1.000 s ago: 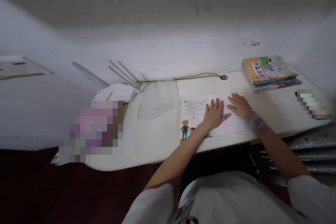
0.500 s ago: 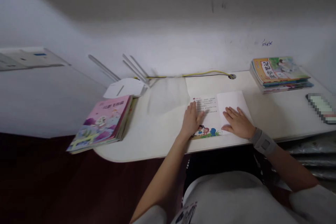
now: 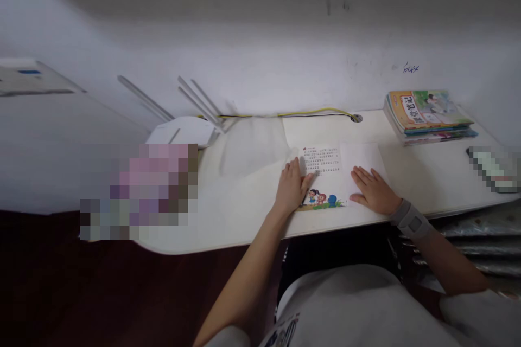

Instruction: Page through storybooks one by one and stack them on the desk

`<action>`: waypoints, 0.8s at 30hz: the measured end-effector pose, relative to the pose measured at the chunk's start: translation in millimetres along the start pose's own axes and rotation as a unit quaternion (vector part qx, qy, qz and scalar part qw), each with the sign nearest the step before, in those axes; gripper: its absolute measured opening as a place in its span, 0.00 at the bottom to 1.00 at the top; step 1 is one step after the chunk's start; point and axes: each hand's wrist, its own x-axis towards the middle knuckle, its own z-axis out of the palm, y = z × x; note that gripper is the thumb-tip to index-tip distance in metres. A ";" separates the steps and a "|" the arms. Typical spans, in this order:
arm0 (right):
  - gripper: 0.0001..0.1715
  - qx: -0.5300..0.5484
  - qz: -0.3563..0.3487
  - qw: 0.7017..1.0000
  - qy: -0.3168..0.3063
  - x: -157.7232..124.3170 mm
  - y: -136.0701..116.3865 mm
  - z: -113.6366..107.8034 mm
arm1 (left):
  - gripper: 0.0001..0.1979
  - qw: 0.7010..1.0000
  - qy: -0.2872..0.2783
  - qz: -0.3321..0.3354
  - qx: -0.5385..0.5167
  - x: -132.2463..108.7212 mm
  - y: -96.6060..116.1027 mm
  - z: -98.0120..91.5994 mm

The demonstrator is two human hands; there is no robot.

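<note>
An open book (image 3: 325, 173) lies on the white desk (image 3: 236, 211) in front of me. Its left page has lines of print and a coloured cartoon of small figures along the bottom; the right page (image 3: 364, 154) is blank white. My left hand (image 3: 291, 187) rests at the left edge of the printed page, fingers stretched forward and thumb reaching onto the page. Flat on the blank page lies my right hand (image 3: 374, 190), its fingers spread. A grey watch band circles the right wrist.
A white router (image 3: 183, 131) with antennas stands back left, beside a blurred-out pile of books (image 3: 154, 190). Along the wall a yellow cable (image 3: 317, 111) runs to a hole in the desk. Stacked books (image 3: 429, 114) and a phone (image 3: 494, 169) are at the right.
My left hand has shifted slightly left, baring more of the printed page and cartoon. The right hand remains flat on the blank page. The camera view has turned a little.
</note>
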 end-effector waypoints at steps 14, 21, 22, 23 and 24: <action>0.40 -0.007 -0.036 0.999 -0.006 -12.2 26.7 0.5 | 0.36 0.998 -0.042 -0.005 0.054 -0.7 6.0 -3.0; 0.41 -0.014 -0.055 0.998 -0.012 -13.5 34.9 0.5 | 0.36 0.997 -0.042 0.001 0.065 -0.9 7.3 -2.8; 0.41 -0.012 -0.059 0.998 -0.014 -14.2 36.9 0.1 | 0.36 0.997 -0.042 0.001 0.065 -0.9 8.1 -3.7; 0.40 -0.011 -0.064 0.998 -0.018 -15.0 39.2 -0.4 | 0.35 0.997 -0.041 0.001 0.064 -1.0 8.8 -4.8; 0.40 -0.010 -0.068 0.997 -0.024 -16.0 41.6 -1.1 | 0.35 0.997 -0.041 0.001 0.064 -1.1 9.6 -5.8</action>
